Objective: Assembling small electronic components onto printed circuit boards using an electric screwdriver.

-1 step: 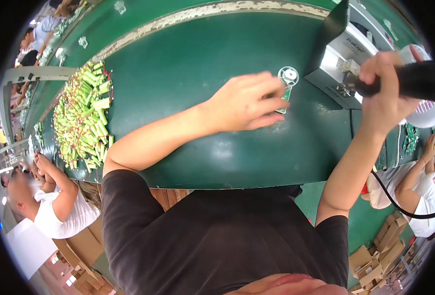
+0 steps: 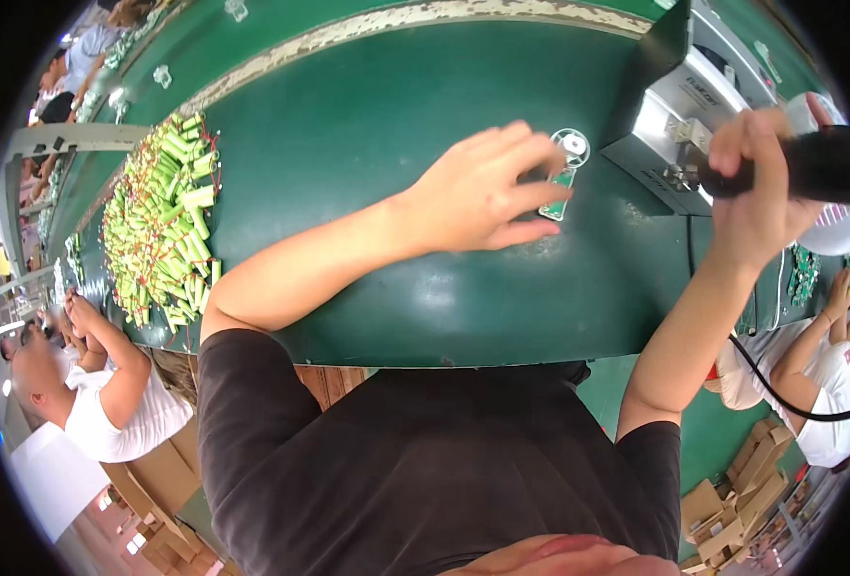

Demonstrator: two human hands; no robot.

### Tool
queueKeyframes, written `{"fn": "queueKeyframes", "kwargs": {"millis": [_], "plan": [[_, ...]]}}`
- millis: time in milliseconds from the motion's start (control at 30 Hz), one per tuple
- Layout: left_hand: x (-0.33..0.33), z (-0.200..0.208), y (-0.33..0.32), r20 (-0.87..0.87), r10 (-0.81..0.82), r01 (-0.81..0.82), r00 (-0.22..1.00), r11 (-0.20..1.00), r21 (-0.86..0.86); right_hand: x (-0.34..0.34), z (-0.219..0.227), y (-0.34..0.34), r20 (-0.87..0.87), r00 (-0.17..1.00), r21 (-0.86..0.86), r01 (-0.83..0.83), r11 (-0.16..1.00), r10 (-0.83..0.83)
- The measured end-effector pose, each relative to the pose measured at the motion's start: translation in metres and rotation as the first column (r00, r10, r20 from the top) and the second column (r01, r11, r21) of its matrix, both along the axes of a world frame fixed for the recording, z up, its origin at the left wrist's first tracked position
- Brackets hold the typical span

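Observation:
On the green tabletop (image 2: 377,125), a small green circuit board (image 2: 556,197) lies joined to a white round part with a clear rim (image 2: 574,146). My left hand (image 2: 492,187) hovers at the left of the board, its fingers spread and curved, partly hiding it. Whether a fingertip touches the board I cannot tell. My right hand (image 2: 753,197) is wrapped round a thick black handle-like thing (image 2: 823,168), blurred and running off toward the right. Beside that hand stands a silver metal box (image 2: 698,91) with a metal connector (image 2: 679,173) on its front.
A heap of green-wrapped cylindrical cells with red wires (image 2: 170,221) lies at the table's left. Several green boards (image 2: 803,274) sit at the right near a black cable (image 2: 780,403). Co-workers sit at left (image 2: 108,403) and right (image 2: 823,384); cardboard boxes (image 2: 732,509) stand on the floor.
My left hand's fingers have lifted and parted a little, so more of the circuit board shows. My right hand and the black thing have shifted slightly down and right.

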State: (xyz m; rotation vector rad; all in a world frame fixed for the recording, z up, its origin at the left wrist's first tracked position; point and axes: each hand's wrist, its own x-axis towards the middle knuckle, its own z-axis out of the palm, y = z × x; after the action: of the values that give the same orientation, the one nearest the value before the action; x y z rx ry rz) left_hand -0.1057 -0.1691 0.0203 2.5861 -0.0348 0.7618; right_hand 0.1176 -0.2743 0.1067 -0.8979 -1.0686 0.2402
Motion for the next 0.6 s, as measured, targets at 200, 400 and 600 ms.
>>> {"fn": "queueKeyframes", "kwargs": {"millis": [200,400,600], "plan": [[0.004,-0.004,0.01,-0.038,-0.042,0.039,0.998,0.997,-0.071,-0.02,-0.026,0.001,-0.181,0.938,0.076,-0.286,0.955,0.295],[0.003,-0.012,0.007,-0.033,-0.042,0.038,0.999,0.992,-0.122,-0.046,-0.05,0.012,-0.03,0.951,0.027,-0.307,0.951,0.308],[0.004,-0.011,0.007,-0.038,-0.087,0.082,0.995,0.989,-0.122,-0.048,-0.058,0.013,-0.016,0.952,0.049,-0.306,0.951,0.307]]}}
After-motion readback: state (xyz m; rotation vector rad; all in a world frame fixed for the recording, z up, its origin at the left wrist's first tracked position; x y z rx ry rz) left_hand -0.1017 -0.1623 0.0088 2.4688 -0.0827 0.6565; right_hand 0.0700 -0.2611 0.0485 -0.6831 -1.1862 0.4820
